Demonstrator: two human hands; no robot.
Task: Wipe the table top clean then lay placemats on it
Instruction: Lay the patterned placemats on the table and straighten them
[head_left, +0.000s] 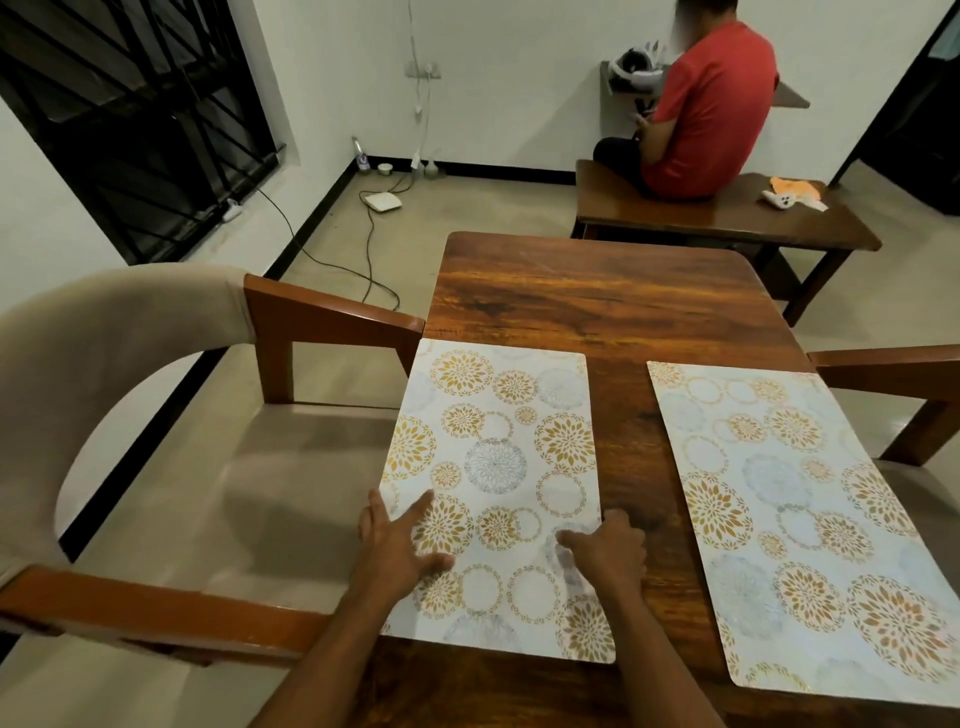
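Two white placemats with gold and blue flower circles lie flat on the brown wooden table. The left placemat sits along the table's left edge; the right placemat lies near the right edge, with a strip of bare wood between them. My left hand rests flat, fingers spread, on the left mat's near left edge. My right hand presses on that mat's right edge, fingers partly curled, holding nothing that I can see.
A beige armchair with wooden arms stands tight against the table's left side; another chair arm shows at the right. Beyond the table a person in a red shirt sits on a wooden bench. Cables run over the floor at the far left.
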